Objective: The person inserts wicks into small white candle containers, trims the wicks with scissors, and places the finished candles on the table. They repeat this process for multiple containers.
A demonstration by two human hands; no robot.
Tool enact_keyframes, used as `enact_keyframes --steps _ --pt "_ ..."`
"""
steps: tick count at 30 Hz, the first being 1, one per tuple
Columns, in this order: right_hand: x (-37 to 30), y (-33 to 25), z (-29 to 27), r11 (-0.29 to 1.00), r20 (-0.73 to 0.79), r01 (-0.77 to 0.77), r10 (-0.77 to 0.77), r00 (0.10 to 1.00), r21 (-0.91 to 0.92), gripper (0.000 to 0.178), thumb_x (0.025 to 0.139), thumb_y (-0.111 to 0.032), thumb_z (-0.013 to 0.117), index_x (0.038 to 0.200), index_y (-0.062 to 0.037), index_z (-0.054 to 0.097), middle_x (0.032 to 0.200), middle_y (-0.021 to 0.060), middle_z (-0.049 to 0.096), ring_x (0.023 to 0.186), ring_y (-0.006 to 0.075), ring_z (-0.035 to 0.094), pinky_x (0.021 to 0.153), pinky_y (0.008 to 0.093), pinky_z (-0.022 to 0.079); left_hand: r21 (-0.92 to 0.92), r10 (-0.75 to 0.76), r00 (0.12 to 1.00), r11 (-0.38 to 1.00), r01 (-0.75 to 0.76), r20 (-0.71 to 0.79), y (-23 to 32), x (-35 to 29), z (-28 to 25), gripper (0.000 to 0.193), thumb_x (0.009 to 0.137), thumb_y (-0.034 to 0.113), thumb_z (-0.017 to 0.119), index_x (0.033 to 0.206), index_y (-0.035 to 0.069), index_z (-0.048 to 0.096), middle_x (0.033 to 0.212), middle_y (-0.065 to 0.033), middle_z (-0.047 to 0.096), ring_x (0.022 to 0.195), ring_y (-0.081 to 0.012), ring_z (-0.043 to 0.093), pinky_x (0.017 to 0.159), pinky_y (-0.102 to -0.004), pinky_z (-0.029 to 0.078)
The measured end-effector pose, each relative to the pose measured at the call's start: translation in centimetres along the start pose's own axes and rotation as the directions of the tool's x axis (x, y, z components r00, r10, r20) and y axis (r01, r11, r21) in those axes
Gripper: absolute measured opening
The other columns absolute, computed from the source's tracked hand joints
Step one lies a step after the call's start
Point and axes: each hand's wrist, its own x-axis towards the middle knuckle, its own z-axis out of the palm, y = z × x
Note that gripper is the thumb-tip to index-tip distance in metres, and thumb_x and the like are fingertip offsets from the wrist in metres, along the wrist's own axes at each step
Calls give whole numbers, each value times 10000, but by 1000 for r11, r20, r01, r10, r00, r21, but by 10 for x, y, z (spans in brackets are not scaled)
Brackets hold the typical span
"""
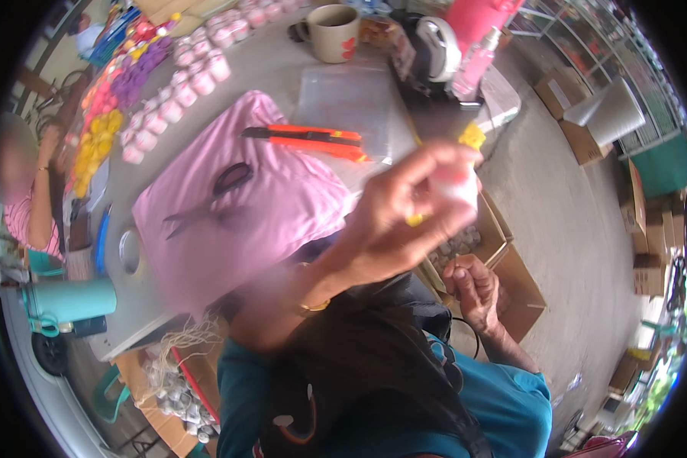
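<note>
My left hand (408, 210) reaches across my front, raised and somewhat blurred. Its thumb and fingers are closed round a small white-and-pink piece (456, 191) with yellow bits at its top and beside the fingers. Lower and to the right, my right hand (475, 290) is curled, thumb against the fingers; whatever it may hold is hidden. It is above an open cardboard box (523, 294) containing small greyish pieces (462, 243). On the table, a pink cloth (259, 183) lies under dark-handled scissors (233, 179) and an orange box cutter (313, 139).
Rows of small white-and-pink pieces (179, 95) line the table's far left, beside yellow (98, 153) and purple (141, 72) pieces. A mug (333, 34), a clear plastic sheet (343, 103), a tape roll (130, 252) and a teal tumbler (72, 300) stand or lie around. Another person (34, 198) sits at left.
</note>
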Motion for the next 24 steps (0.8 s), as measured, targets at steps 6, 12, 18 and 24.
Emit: enact_keyframes --steps 6,12,18,24 --pt "24 -17 11 973 79 129 -115 990 -190 176 987 -161 505 922 -27 598 692 27 585 553 81 516 516 231 429 91 15 996 996 -7 -88 16 -30 -2 492 851 -19 641 1300 -24 440 1194 -112 547 1071 -201 590 920 -329 501" --pt "65 -33 49 790 218 383 -316 924 -480 76 890 -14 544 909 -6 617 734 138 607 578 248 618 543 322 485 303 467 573 881 -362 -674 96 -109 -85 452 974 213 516 1331 -39 397 1185 -196 541 1162 -381 549 1002 -457 475" --pt "162 -53 132 443 298 684 -666 684 -579 171 825 30 548 971 -12 626 802 171 639 720 364 639 605 404 499 399 484 539 875 -275 -689 92 -148 -83 545 878 10 608 1364 12 360 1158 -167 553 1111 -299 583 955 -384 501" --pt "198 -78 188 261 233 687 -810 538 -678 203 867 51 528 1047 -31 575 869 152 677 712 324 662 641 371 531 788 666 538 615 -3 -517 82 -164 -84 742 744 -136 690 1382 -5 335 1206 -166 568 1138 -232 568 952 -333 493"
